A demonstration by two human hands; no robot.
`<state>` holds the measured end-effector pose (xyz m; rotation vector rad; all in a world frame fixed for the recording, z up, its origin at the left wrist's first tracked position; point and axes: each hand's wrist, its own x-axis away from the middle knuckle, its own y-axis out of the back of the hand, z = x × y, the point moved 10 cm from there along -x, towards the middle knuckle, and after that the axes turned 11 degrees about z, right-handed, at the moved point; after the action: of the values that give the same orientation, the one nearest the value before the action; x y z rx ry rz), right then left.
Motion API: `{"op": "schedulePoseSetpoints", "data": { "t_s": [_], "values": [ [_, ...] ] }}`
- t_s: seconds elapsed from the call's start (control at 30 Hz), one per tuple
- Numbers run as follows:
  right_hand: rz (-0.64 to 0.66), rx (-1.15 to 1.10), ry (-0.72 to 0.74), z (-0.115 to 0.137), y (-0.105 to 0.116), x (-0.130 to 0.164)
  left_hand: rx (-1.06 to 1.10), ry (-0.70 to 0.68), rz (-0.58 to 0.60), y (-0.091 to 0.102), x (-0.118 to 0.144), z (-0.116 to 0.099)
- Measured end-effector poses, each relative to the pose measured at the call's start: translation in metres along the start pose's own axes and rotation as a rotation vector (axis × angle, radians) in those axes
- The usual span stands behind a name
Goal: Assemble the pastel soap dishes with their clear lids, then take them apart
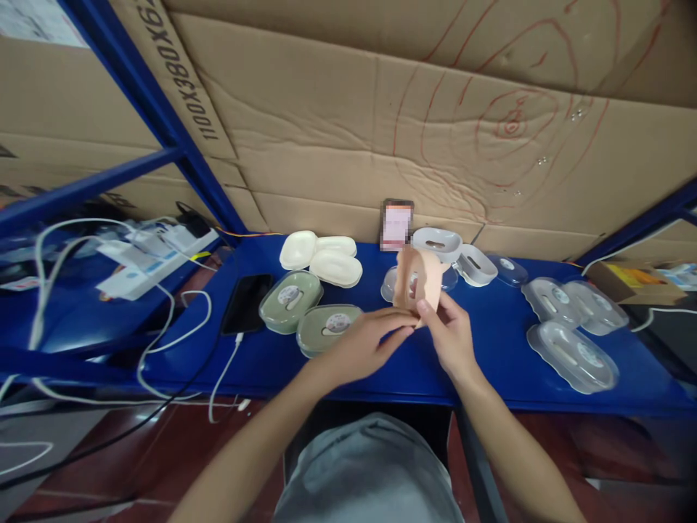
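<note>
A peach soap dish (422,272) with a long slot in its base is held up on edge above the front middle of the table. My right hand (453,335) grips its lower right side, thumb near the slot. At its bottom edge are the fingers of my left hand (375,338), closed on the rim. Behind the dish, partly hidden, lies a clear lid (389,283). Two grey dishes (438,244) sit at the back. To the left, two green soap dishes (291,299) wear clear lids with round labels.
Cream dish parts (336,268) lie at the back left. Several clear lids (573,356) rest at the right. A black phone (247,301) is plugged into a white cable near power strips (157,261). Another device (397,225) leans on the cardboard wall (327,109). Blue posts (179,138) frame the table.
</note>
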<state>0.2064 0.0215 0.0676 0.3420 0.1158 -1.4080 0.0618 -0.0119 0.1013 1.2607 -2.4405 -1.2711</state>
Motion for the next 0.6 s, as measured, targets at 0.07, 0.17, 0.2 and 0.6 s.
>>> {"op": "schedulePoseSetpoints", "data": {
  "t_s": [0.07,0.17,0.2,0.6],
  "values": [
    [-0.068,-0.034,-0.021,-0.007,0.015,0.013,-0.279,0.159,0.105,0.014,-0.007,0.034],
    [-0.143,-0.086,-0.058,-0.027,0.038,0.04,-0.605,0.495,0.182,0.059,-0.015,0.105],
    [-0.16,-0.095,-0.077,-0.035,0.044,0.049,-0.644,0.549,0.215,0.069,-0.018,0.124],
    [-0.225,0.103,-0.186,-0.056,0.087,0.109,-0.748,0.31,0.368,0.026,-0.018,0.06]
  ]
}}
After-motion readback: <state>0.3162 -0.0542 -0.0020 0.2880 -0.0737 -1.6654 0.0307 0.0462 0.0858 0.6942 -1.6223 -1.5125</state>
